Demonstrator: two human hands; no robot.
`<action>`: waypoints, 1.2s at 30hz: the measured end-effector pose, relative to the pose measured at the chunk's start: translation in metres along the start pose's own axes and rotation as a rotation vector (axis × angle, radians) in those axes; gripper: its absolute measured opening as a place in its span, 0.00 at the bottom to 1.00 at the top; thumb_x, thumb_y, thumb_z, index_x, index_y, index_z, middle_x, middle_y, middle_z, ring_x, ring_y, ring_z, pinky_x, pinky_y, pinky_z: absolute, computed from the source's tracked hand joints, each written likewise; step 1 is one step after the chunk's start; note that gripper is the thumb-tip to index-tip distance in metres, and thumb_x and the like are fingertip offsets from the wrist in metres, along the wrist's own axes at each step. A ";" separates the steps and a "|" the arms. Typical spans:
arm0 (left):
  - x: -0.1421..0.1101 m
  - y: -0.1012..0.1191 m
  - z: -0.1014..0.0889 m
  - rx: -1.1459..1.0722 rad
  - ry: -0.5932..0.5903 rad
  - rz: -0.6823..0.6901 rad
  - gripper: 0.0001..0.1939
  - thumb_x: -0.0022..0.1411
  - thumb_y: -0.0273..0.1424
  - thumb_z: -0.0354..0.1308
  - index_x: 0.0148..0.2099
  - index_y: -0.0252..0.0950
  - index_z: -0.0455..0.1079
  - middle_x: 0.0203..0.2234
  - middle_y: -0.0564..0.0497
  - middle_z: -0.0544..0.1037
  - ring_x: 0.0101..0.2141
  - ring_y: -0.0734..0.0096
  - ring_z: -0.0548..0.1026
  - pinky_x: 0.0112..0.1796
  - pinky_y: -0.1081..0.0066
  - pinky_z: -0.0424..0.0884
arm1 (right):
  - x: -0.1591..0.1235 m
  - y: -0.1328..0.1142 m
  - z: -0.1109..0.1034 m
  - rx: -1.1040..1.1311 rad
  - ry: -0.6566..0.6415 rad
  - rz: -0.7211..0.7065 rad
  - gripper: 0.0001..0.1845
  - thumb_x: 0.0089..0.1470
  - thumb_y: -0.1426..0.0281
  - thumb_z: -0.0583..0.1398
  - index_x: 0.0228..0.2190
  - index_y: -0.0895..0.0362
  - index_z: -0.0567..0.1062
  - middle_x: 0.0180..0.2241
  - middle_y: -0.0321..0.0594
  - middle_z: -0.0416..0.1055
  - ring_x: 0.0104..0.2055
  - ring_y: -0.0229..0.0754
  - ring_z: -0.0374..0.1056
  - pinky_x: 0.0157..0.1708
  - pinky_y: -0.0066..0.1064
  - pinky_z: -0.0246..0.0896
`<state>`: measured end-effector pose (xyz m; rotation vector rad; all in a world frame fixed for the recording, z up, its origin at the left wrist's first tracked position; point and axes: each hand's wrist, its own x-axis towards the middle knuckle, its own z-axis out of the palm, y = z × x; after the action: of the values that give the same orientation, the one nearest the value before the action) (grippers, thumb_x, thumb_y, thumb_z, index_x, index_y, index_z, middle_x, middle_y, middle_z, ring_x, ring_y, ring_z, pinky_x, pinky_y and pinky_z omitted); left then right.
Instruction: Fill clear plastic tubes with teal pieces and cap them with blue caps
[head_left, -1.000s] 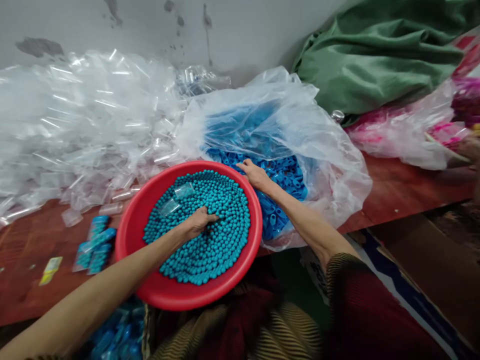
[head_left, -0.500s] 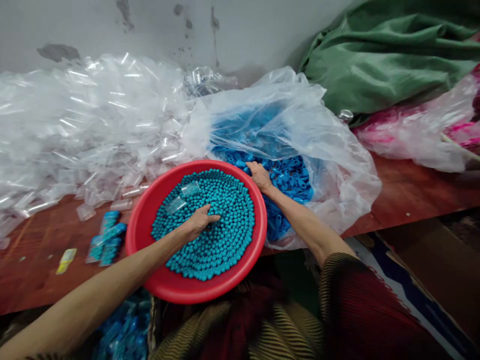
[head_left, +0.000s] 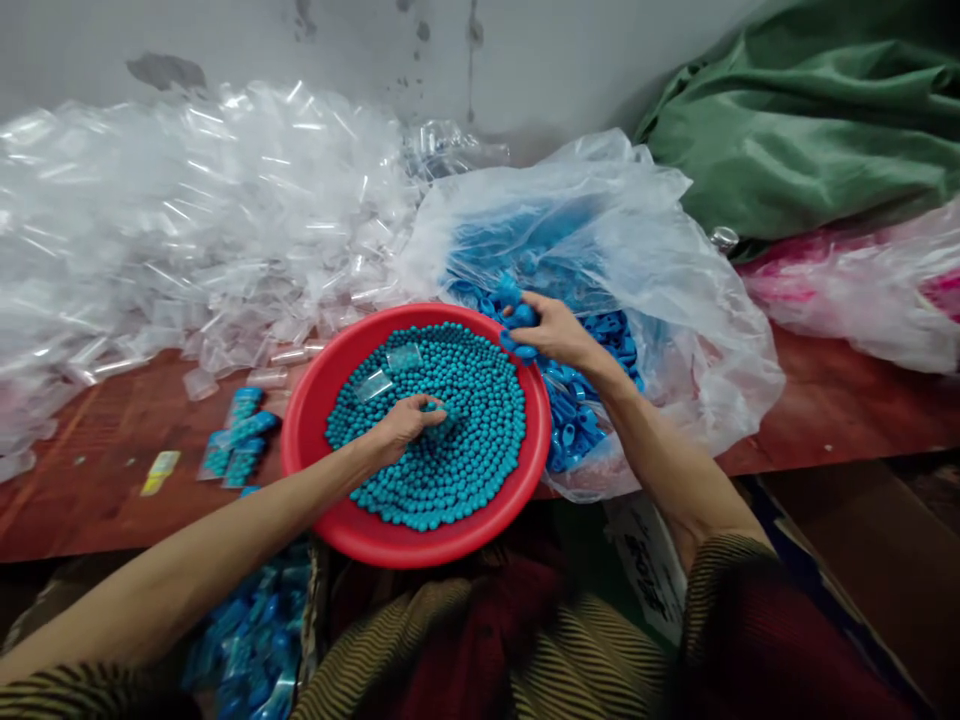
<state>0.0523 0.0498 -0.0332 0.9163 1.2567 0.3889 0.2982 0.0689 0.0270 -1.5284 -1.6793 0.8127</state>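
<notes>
A red basin [head_left: 298, 440] holds a mass of round turquoise beads [head_left: 480, 470]. My left hand [head_left: 405, 425] is inside it, fingers closed on what looks like a small clear plastic container [head_left: 442, 425] with beads in it, partly hidden. Two more clear containers, one [head_left: 405, 357] behind the other [head_left: 373, 386], lie on the beads. Over the basin's right rim, my right hand [head_left: 559, 332] grips several blue plastic caps [head_left: 523, 318]. Below and behind that hand, more blue caps [head_left: 574, 420] fill an open clear plastic bag [head_left: 697, 340].
A large heap of clear containers [head_left: 187, 220] covers the table's left and back. Bead-filled containers with blue caps [head_left: 244, 430] and a yellow-and-white label [head_left: 160, 472] lie left of the basin. Green cloth [head_left: 810, 140] and a pink-filled bag [head_left: 862, 270] are at right.
My right hand has lifted out of the bag of caps with several caps in its fingers. My left hand's pointing fingers have curled closed at the beads. The view has shifted slightly.
</notes>
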 end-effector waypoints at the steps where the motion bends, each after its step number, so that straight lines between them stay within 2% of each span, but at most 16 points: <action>1: -0.001 0.000 -0.002 -0.002 0.005 -0.011 0.12 0.42 0.27 0.64 0.31 0.34 0.66 0.19 0.55 0.71 0.21 0.75 0.68 0.25 0.73 0.59 | -0.002 -0.011 0.011 -0.145 -0.064 -0.082 0.16 0.41 0.74 0.57 0.36 0.60 0.71 0.29 0.33 0.68 0.30 0.36 0.63 0.32 0.27 0.59; 3: -0.005 0.001 -0.005 -0.002 0.018 -0.035 0.12 0.42 0.27 0.63 0.31 0.34 0.66 0.20 0.54 0.72 0.22 0.73 0.69 0.25 0.72 0.61 | -0.009 -0.027 0.038 -0.480 -0.162 -0.183 0.16 0.43 0.77 0.56 0.37 0.60 0.72 0.35 0.39 0.70 0.36 0.40 0.64 0.36 0.30 0.59; 5: -0.010 0.003 -0.009 0.008 0.045 -0.050 0.11 0.42 0.27 0.63 0.30 0.34 0.66 0.19 0.54 0.72 0.21 0.73 0.69 0.26 0.72 0.61 | -0.016 -0.031 0.065 -0.740 -0.280 -0.198 0.14 0.50 0.72 0.55 0.41 0.59 0.71 0.41 0.46 0.69 0.41 0.46 0.64 0.36 0.34 0.60; 8: -0.018 0.005 -0.013 0.027 0.103 -0.039 0.10 0.42 0.27 0.63 0.29 0.34 0.66 0.17 0.56 0.71 0.20 0.74 0.67 0.25 0.73 0.58 | -0.024 -0.029 0.089 -0.945 -0.405 -0.144 0.13 0.57 0.67 0.52 0.40 0.59 0.72 0.44 0.50 0.67 0.46 0.52 0.61 0.36 0.36 0.60; 10: -0.024 0.005 -0.015 0.030 0.139 0.000 0.09 0.43 0.27 0.63 0.29 0.34 0.66 0.17 0.56 0.71 0.20 0.75 0.66 0.24 0.74 0.56 | -0.027 -0.028 0.093 -1.013 -0.377 -0.118 0.15 0.60 0.70 0.47 0.41 0.59 0.71 0.45 0.51 0.66 0.47 0.52 0.60 0.36 0.37 0.60; 16: -0.036 0.001 -0.022 -0.012 0.177 0.119 0.10 0.43 0.28 0.63 0.29 0.34 0.65 0.18 0.56 0.70 0.21 0.76 0.67 0.24 0.75 0.58 | -0.037 -0.046 0.073 -1.125 -0.254 -0.171 0.19 0.60 0.76 0.43 0.45 0.59 0.69 0.46 0.53 0.65 0.45 0.54 0.61 0.38 0.41 0.58; 20: -0.044 -0.002 -0.027 -0.102 0.077 0.067 0.12 0.48 0.31 0.60 0.32 0.36 0.60 0.20 0.55 0.72 0.21 0.71 0.72 0.23 0.73 0.65 | -0.051 -0.059 0.068 -1.138 -0.266 -0.136 0.17 0.59 0.77 0.44 0.41 0.60 0.70 0.40 0.54 0.70 0.42 0.53 0.65 0.37 0.40 0.57; 23: -0.048 -0.003 -0.028 -0.161 0.006 0.009 0.12 0.50 0.32 0.60 0.33 0.36 0.59 0.20 0.54 0.73 0.20 0.70 0.73 0.22 0.72 0.67 | -0.058 -0.068 0.079 -1.098 -0.299 -0.057 0.17 0.58 0.78 0.44 0.39 0.61 0.70 0.34 0.54 0.73 0.36 0.52 0.70 0.31 0.37 0.59; 27: -0.050 -0.004 -0.029 -0.173 0.002 -0.038 0.07 0.54 0.30 0.57 0.34 0.34 0.61 0.20 0.54 0.72 0.17 0.74 0.71 0.18 0.75 0.66 | -0.056 -0.071 0.102 -1.062 -0.293 -0.150 0.14 0.59 0.76 0.45 0.41 0.63 0.68 0.33 0.54 0.74 0.36 0.53 0.72 0.29 0.36 0.61; 29: -0.051 -0.005 -0.030 -0.175 -0.011 -0.059 0.07 0.56 0.30 0.56 0.33 0.34 0.61 0.20 0.53 0.72 0.16 0.74 0.70 0.16 0.76 0.64 | -0.052 -0.067 0.112 -1.046 -0.360 -0.163 0.13 0.60 0.73 0.47 0.43 0.64 0.67 0.33 0.54 0.74 0.37 0.53 0.72 0.30 0.36 0.63; 32: -0.054 -0.005 -0.032 -0.209 -0.048 -0.039 0.07 0.56 0.30 0.56 0.35 0.35 0.60 0.21 0.54 0.72 0.17 0.74 0.72 0.15 0.77 0.64 | -0.047 -0.053 0.119 -1.029 -0.507 -0.103 0.15 0.59 0.72 0.49 0.46 0.67 0.66 0.34 0.55 0.75 0.38 0.52 0.73 0.32 0.35 0.64; 36: -0.057 -0.006 -0.034 -0.233 -0.112 -0.002 0.10 0.56 0.30 0.57 0.40 0.37 0.60 0.22 0.53 0.73 0.18 0.72 0.73 0.16 0.77 0.65 | -0.042 -0.037 0.119 -1.031 -0.550 -0.086 0.17 0.59 0.78 0.45 0.45 0.66 0.67 0.37 0.56 0.75 0.39 0.51 0.73 0.35 0.35 0.65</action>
<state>0.0020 0.0190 -0.0023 0.7280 1.0846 0.4655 0.1809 0.0254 -0.0113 -1.9417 -2.8193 0.2956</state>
